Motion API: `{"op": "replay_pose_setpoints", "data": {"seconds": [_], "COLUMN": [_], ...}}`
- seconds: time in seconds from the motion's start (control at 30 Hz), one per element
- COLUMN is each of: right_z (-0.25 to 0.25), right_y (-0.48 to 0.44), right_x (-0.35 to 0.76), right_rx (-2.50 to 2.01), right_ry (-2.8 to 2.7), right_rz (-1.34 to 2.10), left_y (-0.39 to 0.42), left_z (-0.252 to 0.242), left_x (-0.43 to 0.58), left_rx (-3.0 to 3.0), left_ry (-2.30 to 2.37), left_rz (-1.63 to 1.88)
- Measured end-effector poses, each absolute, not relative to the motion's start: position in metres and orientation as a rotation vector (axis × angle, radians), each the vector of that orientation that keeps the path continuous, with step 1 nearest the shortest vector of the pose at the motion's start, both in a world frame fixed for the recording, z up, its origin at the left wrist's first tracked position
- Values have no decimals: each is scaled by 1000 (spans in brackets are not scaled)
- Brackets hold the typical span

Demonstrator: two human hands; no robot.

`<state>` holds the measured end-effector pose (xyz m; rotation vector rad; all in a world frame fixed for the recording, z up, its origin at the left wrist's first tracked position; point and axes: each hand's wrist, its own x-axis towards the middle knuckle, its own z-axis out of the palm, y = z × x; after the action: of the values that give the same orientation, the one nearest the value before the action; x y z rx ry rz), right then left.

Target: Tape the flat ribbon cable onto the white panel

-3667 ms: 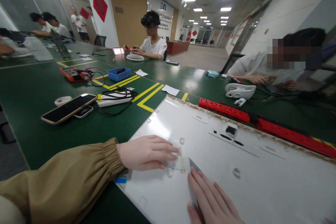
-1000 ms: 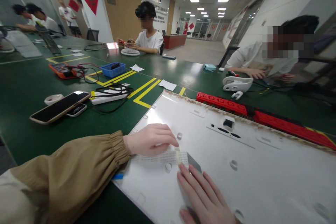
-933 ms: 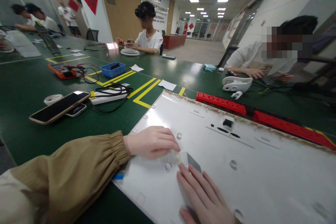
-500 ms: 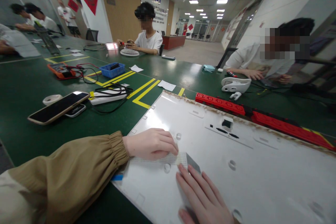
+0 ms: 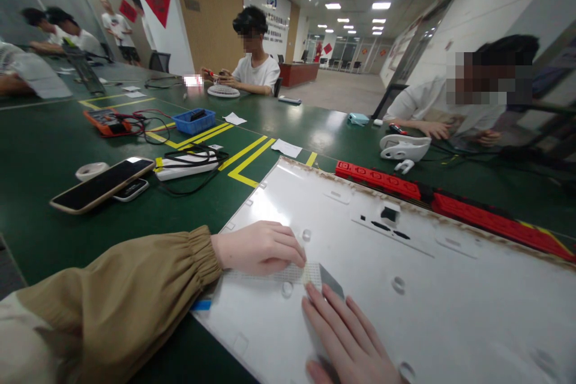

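A large white panel (image 5: 441, 306) with cut-outs and small raised rings lies flat in front of me. Across it runs a pale strip with rows of small marks (image 5: 294, 275), ending beside a grey flat piece (image 5: 332, 281). My left hand (image 5: 261, 247) rests over the strip, its fingers curled and closed, fingertips at the strip's right part; the thumb is hidden. My right hand (image 5: 348, 333) is open, fingers stretched out and lying over the grey piece, with a fingertip touching the strip's edge. Part of the grey piece is hidden under that hand.
A phone (image 5: 103, 185) lies across a smaller device at left, near a tape roll (image 5: 92, 171) and a white power strip (image 5: 189, 166) with black cable. Red bars (image 5: 378, 180) line the panel's far edge. Beyond stand a blue tray (image 5: 194, 122) and a white device (image 5: 405, 147). Other people sit around the table.
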<state>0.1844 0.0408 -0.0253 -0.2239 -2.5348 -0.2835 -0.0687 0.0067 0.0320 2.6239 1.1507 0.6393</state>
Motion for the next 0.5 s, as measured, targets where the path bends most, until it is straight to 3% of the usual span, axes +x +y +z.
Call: {"op": "replay_pose_setpoints", "data": {"seconds": [0.5], "right_z": [-27], "right_y": [37], "right_x": [183], "right_rx": [-272], "right_ry": [-2502], "right_rz": [-205], "left_y": [6], "left_z": [33], "left_x": [-70], "left_rx": [2624], "left_ry": [1126], "left_rz": [669]}}
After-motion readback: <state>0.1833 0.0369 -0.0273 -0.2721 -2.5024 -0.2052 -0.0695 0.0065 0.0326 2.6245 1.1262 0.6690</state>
